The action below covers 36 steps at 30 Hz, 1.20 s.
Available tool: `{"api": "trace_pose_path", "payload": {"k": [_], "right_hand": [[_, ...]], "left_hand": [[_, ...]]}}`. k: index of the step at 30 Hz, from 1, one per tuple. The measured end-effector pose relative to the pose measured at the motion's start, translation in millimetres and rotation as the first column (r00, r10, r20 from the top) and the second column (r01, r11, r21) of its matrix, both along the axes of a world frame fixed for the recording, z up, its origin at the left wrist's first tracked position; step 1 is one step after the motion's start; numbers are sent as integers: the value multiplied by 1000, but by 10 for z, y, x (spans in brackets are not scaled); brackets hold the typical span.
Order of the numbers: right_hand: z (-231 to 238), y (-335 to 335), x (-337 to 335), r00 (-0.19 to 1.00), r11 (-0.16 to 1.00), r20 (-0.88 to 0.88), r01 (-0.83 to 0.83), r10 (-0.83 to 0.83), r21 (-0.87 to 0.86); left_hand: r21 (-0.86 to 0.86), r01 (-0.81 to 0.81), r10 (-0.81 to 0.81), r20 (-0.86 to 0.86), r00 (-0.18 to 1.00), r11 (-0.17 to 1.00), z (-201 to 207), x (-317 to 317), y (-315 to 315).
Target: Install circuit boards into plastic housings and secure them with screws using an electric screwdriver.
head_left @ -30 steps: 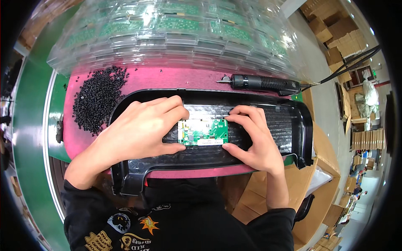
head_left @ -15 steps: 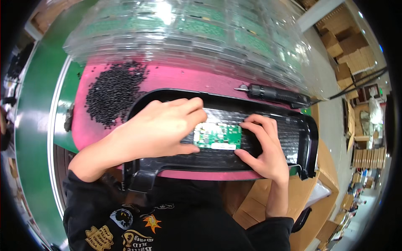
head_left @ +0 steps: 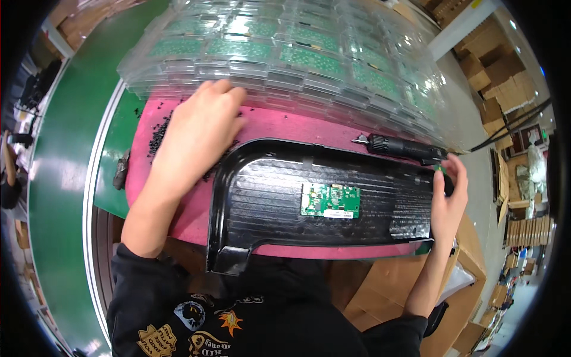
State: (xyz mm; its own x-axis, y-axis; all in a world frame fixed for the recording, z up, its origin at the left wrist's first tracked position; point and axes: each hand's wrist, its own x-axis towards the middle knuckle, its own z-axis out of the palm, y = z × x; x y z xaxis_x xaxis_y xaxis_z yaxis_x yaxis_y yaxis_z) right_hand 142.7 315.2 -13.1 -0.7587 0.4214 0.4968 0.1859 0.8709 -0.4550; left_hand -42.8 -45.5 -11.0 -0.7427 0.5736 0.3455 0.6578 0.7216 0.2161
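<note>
My left hand [head_left: 205, 128] is over the heap of small black screws [head_left: 157, 138] and hides most of it. Its fingers are bent, with the thumb apart from the index finger; nothing shows between them, though the fingertips are partly hidden. A green circuit board [head_left: 331, 201] with a white label strip lies flat inside a long black plastic housing [head_left: 267, 205], touched by neither hand. At the housing's right end is my right hand [head_left: 449, 196], thumb and fingers apart around the corner, close to the tail of a black electric screwdriver [head_left: 404, 147].
Stacked clear plastic trays [head_left: 285, 59] holding green boards stand along the far side. Under the housing lies a pink mat [head_left: 279, 125] on a green bench [head_left: 62, 149]. An open cardboard box [head_left: 392, 285] is at the lower right. A cable runs right from the screwdriver.
Both hands have left the circuit board, which stays in the housing. My left hand went up and left to the screws; my right hand moved right to the housing's end. The view shifted slightly.
</note>
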Motion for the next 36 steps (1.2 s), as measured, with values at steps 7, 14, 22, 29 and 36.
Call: {"api": "trace_pose_path", "payload": {"k": [7, 14, 22, 29, 36], "right_hand": [[54, 706, -211, 951, 979, 301, -3, 66, -206], [-22, 673, -340, 968, 987, 248, 64, -26, -148], [40, -97, -730, 705, 883, -707, -296, -56, -365], [-129, -643, -963, 767, 166, -594, -637, 245, -753], [452, -946, -686, 527, 58, -850, -849, 4, -526]], "left_hand": [[-87, -31, 41, 123, 992, 996, -113, -147, -46], [-95, -72, 85, 135, 987, 993, -141, -150, -46], [25, -31, 29, 88, 996, 999, -161, -145, -42], [255, 91, -132, 149, 980, 963, 83, -61, 174], [663, 19, -602, 667, 439, 748, 159, 255, 320]]}}
